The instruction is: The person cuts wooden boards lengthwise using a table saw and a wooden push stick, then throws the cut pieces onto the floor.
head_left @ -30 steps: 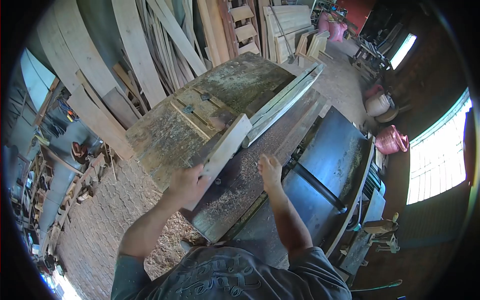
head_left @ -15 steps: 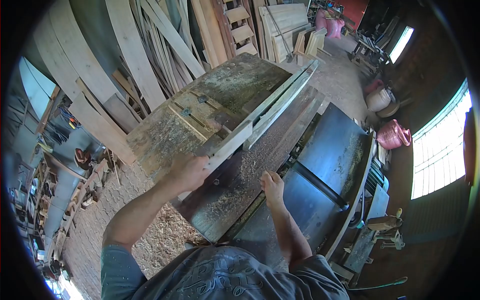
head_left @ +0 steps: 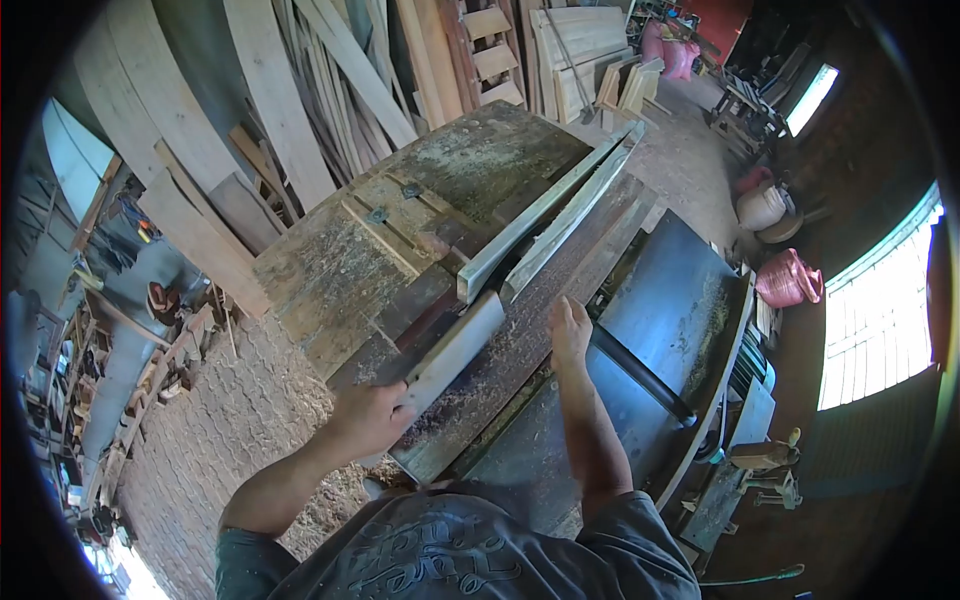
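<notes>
My left hand (head_left: 372, 418) is closed around the near end of a short wooden board (head_left: 455, 355), which points forward over the machine's dark wooden top. Ahead of it lie two long pale wooden strips (head_left: 545, 212) (head_left: 578, 212), side by side with a narrow gap at the near end. My right hand (head_left: 570, 338) hovers by the edge between the wooden top (head_left: 520, 330) and the dark metal bed (head_left: 665, 275). Its fingers are loosely curled, and I see nothing in them.
Sawdust covers the worn machine table (head_left: 480, 150); shavings (head_left: 330, 490) lie on the paved floor. Planks (head_left: 280, 100) lean against the left wall. A black bar (head_left: 645, 375) crosses the metal bed. At the right are a pink sack (head_left: 788, 278) and a motor (head_left: 752, 365).
My left hand has drawn the short board back toward me, away from the two strips. My right hand has moved slightly forward and to the right.
</notes>
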{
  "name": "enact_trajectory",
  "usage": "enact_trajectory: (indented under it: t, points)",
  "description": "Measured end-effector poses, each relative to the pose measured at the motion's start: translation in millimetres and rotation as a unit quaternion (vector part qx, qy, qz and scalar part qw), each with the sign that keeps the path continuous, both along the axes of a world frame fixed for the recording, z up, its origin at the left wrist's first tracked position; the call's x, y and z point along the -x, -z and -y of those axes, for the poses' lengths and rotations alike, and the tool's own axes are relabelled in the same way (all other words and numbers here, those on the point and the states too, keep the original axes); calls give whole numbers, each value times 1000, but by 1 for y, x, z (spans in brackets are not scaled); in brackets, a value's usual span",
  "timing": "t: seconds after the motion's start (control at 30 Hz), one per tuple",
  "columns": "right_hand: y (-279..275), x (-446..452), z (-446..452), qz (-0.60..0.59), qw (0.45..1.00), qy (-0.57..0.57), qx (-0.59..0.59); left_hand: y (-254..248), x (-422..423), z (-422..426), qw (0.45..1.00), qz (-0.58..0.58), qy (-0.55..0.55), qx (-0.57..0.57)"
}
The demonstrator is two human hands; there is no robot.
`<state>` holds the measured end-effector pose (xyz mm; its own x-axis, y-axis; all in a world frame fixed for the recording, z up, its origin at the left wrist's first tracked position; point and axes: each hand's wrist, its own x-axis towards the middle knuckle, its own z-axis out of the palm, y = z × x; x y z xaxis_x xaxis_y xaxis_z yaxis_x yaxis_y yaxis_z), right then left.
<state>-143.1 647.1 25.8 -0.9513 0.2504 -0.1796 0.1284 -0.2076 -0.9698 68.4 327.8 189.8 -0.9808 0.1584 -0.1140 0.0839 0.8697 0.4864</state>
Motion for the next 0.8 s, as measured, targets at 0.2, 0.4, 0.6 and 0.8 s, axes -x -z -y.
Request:
enact_trajectory:
  t: [0.2, 0.4, 0.6, 0.8]
  points:
    - [3, -28, 19, 0, 1000, -14, -7, 24, 14, -23, 996, -29, -66, 60]
    - [7, -31, 12, 19, 999, -40, -27, 37, 45, -40, 993, -53, -46, 96]
    - [-30, 8, 19, 35, 995, -55, -76, 34, 46, -51, 995, -33, 21, 90]
    - [-71, 48, 17, 88, 863, -73, -493, 28, 13, -36, 999, -28, -12, 15]
